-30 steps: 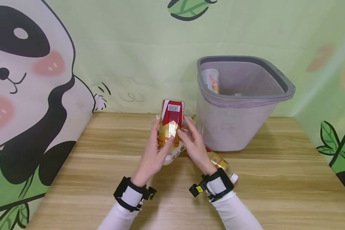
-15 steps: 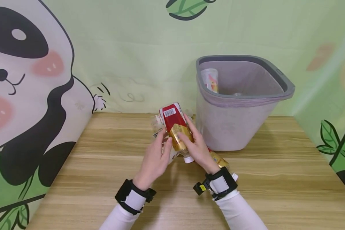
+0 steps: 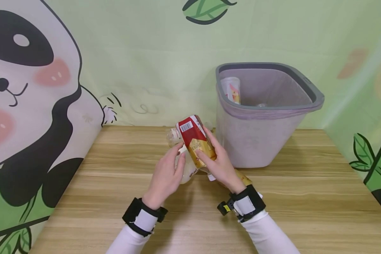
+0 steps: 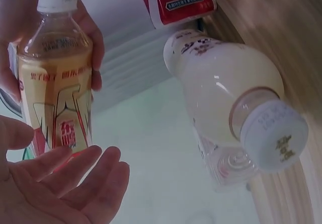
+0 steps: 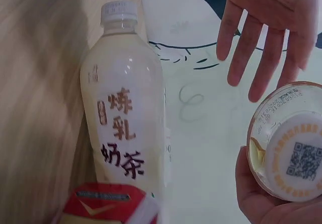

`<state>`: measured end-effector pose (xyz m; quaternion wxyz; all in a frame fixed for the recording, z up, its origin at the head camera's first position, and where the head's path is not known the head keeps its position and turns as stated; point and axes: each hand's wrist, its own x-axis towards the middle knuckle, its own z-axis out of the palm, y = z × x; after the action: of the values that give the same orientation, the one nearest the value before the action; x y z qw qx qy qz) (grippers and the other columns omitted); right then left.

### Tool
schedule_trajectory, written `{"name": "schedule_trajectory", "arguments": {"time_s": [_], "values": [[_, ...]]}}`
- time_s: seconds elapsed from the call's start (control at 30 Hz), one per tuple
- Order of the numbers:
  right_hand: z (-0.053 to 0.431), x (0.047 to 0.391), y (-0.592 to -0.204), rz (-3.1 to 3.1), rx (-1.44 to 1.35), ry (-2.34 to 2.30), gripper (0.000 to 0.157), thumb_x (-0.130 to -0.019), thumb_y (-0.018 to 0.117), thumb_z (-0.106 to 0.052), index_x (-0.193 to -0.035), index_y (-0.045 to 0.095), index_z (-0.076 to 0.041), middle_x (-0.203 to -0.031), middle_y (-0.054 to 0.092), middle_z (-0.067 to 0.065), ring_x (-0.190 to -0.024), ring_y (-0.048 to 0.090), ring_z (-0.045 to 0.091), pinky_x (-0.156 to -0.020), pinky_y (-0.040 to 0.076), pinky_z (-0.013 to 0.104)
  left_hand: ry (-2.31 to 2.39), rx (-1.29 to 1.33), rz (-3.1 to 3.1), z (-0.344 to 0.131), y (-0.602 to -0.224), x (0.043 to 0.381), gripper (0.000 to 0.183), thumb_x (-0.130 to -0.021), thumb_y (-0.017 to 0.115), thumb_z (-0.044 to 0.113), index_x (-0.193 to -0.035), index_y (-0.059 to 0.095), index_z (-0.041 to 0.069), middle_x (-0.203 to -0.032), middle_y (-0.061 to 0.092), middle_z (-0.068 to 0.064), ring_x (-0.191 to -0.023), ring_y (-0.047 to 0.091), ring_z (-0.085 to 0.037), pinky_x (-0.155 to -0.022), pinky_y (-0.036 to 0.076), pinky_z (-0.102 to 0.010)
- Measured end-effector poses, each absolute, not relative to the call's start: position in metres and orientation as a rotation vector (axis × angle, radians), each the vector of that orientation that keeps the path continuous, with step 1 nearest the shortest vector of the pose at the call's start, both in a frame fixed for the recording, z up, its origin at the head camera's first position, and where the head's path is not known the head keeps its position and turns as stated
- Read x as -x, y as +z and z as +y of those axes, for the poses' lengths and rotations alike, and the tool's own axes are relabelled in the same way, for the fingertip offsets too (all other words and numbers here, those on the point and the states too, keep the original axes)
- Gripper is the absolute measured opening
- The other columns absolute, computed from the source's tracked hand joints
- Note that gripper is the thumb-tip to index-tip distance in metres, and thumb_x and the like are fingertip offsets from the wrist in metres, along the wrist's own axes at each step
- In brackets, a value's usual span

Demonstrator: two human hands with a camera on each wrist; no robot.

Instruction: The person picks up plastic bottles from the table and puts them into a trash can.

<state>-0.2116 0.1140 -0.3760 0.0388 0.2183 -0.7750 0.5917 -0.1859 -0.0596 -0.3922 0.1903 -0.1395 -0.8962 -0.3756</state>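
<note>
My right hand [image 3: 222, 167] grips a small drink bottle [image 3: 195, 141] with a red and gold label and white cap, tilted with its base away from me. Just left of it, my left hand [image 3: 165, 173] has its fingers extended and relaxed; the right wrist view shows a gap between that hand and the bottle. Under the held bottle lies a milk tea bottle [image 5: 126, 98], pale with a white cap, partly hidden in the head view. A clear bottle [image 3: 172, 135] lies behind it. Another red and gold bottle [image 3: 242, 177] lies beneath my right wrist, mostly covered.
A grey bin [image 3: 251, 141] with a thin liner folded over its rim stands at the back right. Inside it a white printed cup [image 3: 231, 90] leans on the left wall. The wooden table [image 3: 120, 155] ends at a green printed backdrop [image 3: 165, 70].
The red and gold bottle has turned, its base swinging left and its cap toward my right wrist. My left hand has let go and drawn slightly away; my right hand keeps its grip.
</note>
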Motion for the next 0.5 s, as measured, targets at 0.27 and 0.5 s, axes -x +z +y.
{"name": "schedule_trajectory", "arguments": {"time_s": [0.27, 0.5], "values": [[0.118, 0.199, -0.337, -2.431, -0.734, 1.524, 0.068, -0.088, 0.062, -0.009, -0.148, 0.030, -0.008, -0.137, 0.044, 0.020, -0.101, 0.051, 0.033, -0.078, 0.048, 0.046, -0.923, 0.437, -2.469, -0.064, -0.389, 0.189, 0.042, -0.098, 0.043, 0.019, -0.137, 0.046, 0.004, -0.132, 0.056, -0.013, -0.117, 0.054, -0.026, -0.096, 0.046, -0.044], [0.126, 0.225, -0.350, -2.391, -0.829, 1.195, 0.072, -0.086, 0.065, -0.027, -0.149, 0.031, -0.023, -0.121, 0.053, 0.012, -0.093, 0.051, 0.021, -0.067, 0.048, 0.036, -0.860, 0.455, -2.465, -0.065, -0.388, 0.192, 0.045, -0.096, 0.046, 0.015, -0.140, 0.044, 0.007, -0.134, 0.054, -0.013, -0.119, 0.053, -0.028, -0.096, 0.046, -0.045]]}}
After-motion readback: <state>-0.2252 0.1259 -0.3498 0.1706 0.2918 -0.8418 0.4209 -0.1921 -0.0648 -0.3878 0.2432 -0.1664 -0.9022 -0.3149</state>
